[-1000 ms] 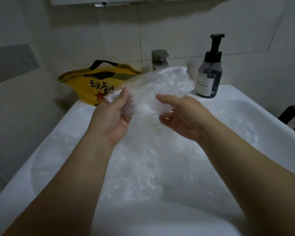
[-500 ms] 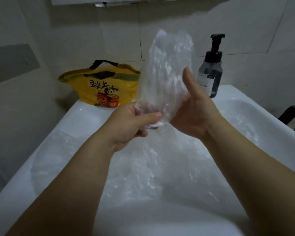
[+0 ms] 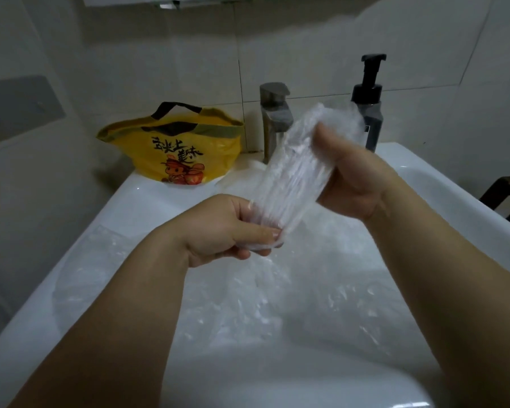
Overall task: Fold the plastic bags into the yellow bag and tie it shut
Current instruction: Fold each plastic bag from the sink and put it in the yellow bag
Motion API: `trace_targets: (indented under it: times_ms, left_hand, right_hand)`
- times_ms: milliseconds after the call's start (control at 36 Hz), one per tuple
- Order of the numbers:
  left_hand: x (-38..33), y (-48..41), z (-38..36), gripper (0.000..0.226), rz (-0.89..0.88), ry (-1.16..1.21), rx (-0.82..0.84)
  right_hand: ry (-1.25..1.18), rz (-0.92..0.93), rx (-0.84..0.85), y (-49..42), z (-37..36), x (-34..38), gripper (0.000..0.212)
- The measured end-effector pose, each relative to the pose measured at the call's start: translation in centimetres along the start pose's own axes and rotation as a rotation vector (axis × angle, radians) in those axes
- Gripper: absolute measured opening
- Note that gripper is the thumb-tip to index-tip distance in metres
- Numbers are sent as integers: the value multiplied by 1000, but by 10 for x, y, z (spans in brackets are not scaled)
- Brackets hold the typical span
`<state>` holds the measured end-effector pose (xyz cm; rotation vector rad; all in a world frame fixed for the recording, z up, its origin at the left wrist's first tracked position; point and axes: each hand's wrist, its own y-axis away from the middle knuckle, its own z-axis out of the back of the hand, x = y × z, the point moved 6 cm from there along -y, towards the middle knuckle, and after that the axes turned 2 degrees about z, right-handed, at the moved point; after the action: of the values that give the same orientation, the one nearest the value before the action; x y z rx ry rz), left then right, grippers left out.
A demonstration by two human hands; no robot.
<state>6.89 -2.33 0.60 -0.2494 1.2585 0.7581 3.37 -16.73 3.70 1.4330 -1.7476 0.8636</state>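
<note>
From the head camera, in the middle of the frame, two hands hold one clear plastic bag (image 3: 295, 178). The bag is bunched into a long strip. It leans from the lower left up to the upper right.

The left hand (image 3: 227, 228) pinches the low end of the strip with its thumb and curled fingers. The right hand (image 3: 351, 178) is wrapped round the top part, with the thumb pressed on the front. The top end of the bag puffs out above that hand.

The yellow bag (image 3: 177, 148) sits in the upper left of the frame, on the back corner of the white sink (image 3: 147, 195). Its mouth is open and its black handle sticks up. It has a cartoon and black writing on it.

A metal tap (image 3: 274, 119) stands just right of the yellow bag. A dark soap pump bottle (image 3: 371, 113) stands in the upper right, partly behind the held bag.

More clear plastic bags (image 3: 248, 304) lie crumpled in the sink bowl, in the lower middle of the frame, under the arms
</note>
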Motion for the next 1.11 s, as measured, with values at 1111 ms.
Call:
trace_targets:
  times_ms: [1111]
  left_hand:
    - [26, -18, 40, 36, 173, 730, -366]
  right_hand:
    - [471, -82, 347, 17, -35, -24, 63]
